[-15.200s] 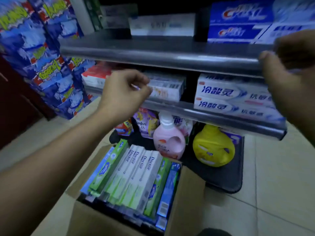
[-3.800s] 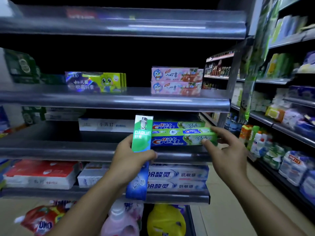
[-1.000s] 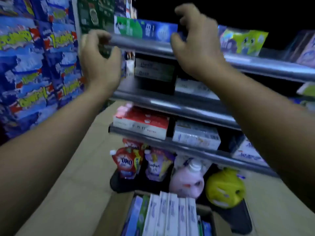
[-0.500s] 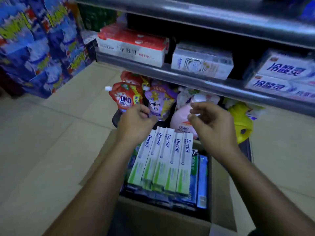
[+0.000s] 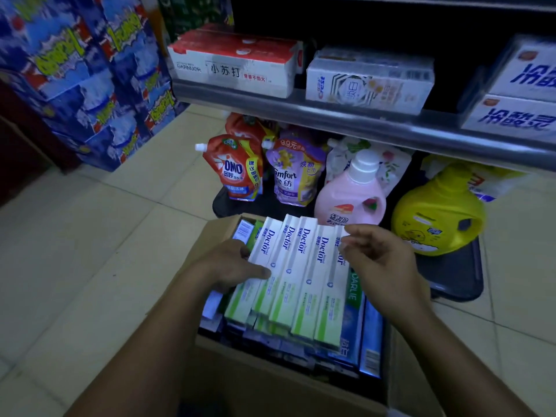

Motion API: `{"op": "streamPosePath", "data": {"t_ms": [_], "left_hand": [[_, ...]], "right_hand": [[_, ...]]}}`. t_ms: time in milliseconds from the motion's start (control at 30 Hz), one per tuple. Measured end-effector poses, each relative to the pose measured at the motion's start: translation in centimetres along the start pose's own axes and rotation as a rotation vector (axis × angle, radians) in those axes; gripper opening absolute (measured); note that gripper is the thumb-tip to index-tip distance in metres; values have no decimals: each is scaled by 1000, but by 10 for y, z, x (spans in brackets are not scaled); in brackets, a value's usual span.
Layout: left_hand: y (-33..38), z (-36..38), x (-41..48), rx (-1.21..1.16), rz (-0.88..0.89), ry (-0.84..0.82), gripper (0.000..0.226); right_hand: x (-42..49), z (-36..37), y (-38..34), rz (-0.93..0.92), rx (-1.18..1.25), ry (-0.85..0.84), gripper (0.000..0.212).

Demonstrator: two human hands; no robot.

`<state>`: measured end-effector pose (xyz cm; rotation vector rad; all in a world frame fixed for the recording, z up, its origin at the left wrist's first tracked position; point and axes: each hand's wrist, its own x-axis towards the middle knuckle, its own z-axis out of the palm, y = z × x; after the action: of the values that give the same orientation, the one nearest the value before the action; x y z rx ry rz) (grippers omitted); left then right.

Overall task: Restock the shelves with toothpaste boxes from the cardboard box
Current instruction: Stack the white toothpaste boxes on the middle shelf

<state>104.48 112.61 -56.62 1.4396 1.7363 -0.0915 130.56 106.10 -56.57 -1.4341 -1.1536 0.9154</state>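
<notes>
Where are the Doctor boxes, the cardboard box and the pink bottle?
Doctor boxes [image 5: 301,260], head view, middle box's white face.
cardboard box [image 5: 285,386], head view, its near wall.
pink bottle [image 5: 350,194], head view, its pink body.

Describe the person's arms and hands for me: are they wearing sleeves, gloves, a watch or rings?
Nothing worn shows. The left forearm and right forearm are bare from the picture's bottom edge to the wrists, no sleeve or cuff. The left hand and right hand are ungloved; no watch, bracelet or ring is visible, though dim light could hide a thin one.
</notes>
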Motion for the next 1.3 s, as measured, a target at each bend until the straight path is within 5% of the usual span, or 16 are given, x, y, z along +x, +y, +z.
{"op": "streamPosePath", "data": {"t_ms": [133, 233, 467, 567, 700, 833, 967, 1100, 1200, 1300], "left_hand": [[0, -2, 2, 21, 58, 96, 39], [1, -13, -1, 28, 61, 216, 36], [18, -24, -29, -537, 245, 254, 22], [29, -15, -33, -749, 268, 261, 21], [44, 6, -40, -851, 247, 237, 42], [57, 27, -45, -864, 291, 164, 58], [45, 14, -38, -729, 198, 173, 49], [13, 6, -13, -110, 192, 368, 51], [7, 11, -6, 199, 71, 88, 83], [8, 16, -5, 185, 5, -78, 87]], "right_hand": [[1, -3, 0, 6, 13, -5, 34], [3, -7, -2, 8, 21, -16, 35], [-8, -2, -19, -48, 13, -52, 31], [-24, 9, -29, -206, -122, -165, 32], [-47, 24, -34, -446, -486, -403, 75], [-56, 33, -28, -562, -617, -214, 65], [-41, 15, -30, -243, -65, 42, 20], [-17, -6, -28, -55, 278, 74, 4], [-8, -14, -27, 54, 424, 88, 8], [-2, -21, -24, 103, 492, 113, 8]]}}
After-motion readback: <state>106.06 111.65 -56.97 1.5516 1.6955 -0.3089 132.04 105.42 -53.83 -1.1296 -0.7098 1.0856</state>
